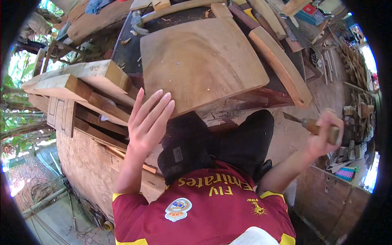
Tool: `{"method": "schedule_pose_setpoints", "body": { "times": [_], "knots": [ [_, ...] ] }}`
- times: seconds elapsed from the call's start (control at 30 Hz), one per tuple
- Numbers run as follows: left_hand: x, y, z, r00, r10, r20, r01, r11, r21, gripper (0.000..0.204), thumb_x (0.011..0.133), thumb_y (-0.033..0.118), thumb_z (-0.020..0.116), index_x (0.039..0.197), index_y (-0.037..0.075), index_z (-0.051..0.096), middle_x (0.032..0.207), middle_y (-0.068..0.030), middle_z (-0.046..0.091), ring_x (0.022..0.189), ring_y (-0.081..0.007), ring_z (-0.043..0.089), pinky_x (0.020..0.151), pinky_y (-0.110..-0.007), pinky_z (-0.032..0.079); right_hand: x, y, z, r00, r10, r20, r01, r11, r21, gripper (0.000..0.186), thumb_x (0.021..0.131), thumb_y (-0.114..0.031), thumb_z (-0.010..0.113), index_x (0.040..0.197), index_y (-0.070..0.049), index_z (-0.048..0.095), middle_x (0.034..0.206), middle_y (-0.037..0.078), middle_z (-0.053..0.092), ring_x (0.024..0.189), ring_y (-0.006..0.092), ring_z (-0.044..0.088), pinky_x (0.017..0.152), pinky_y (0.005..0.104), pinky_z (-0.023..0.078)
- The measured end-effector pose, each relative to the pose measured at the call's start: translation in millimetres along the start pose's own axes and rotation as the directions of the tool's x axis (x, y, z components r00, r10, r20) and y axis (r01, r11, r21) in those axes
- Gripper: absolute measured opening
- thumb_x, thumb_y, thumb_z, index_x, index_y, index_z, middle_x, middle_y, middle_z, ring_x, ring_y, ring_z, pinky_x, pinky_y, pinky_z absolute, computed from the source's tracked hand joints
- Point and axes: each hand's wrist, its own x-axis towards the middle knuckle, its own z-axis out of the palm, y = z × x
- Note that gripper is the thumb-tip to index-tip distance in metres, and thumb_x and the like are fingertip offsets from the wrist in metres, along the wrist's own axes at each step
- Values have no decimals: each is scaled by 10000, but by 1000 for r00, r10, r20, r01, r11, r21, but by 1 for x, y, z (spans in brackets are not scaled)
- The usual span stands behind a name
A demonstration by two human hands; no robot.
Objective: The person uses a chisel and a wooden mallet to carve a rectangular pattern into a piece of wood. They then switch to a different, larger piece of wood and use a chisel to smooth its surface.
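A flat wooden board with rounded corners and curved grain lies tilted on the dark worktable in front of me. My left hand is at its near left corner, fingers stretched out and slightly apart. I cannot tell whether the fingertips press on the board. Off to the right, my right hand is closed round the wooden handle of a chisel. Its short metal blade points left, toward my knee, and stays apart from the board.
Thick timber beams lie to the left over an open wooden box frame. A curved wooden piece rests along the table's right side. A hammer lies at the far left of the table. Several wood scraps are piled far right.
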Motion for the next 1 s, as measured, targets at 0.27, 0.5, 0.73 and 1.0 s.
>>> {"method": "schedule_pose_setpoints", "body": {
  "times": [0.27,0.5,0.73,1.0],
  "knots": [
    [78,10,-66,955,-95,-279,33,975,-221,377,724,50,805,1060,-38,659,914,-166,709,818,-246,683,756,-317,533,-24,-14,56,815,533,227,-494,844,-208,213,791,-172,803,800,-14,661,719,20,643,675,81,563,638,236,457],
    [121,1,-65,656,-677,-333,377,676,-632,228,813,84,753,1005,-20,686,918,-55,672,849,-138,598,784,-275,472,-65,4,112,620,582,526,-634,767,-101,307,822,-263,780,931,12,698,707,4,636,613,72,563,568,237,455],
    [79,-16,-61,532,-842,-87,524,408,-748,185,861,121,721,996,0,680,949,-26,658,887,-112,579,808,-254,445,-75,-9,130,391,613,687,-899,415,141,395,858,-350,733,1016,9,681,639,-29,595,456,56,478,425,231,382],
    [22,35,-54,354,-920,169,684,132,-717,150,836,64,754,919,22,637,832,7,623,707,-38,547,619,-166,442,-60,-15,113,324,688,650,-896,443,-22,339,812,-356,770,842,-26,696,601,-39,565,475,53,487,442,236,372]
  ]
}}
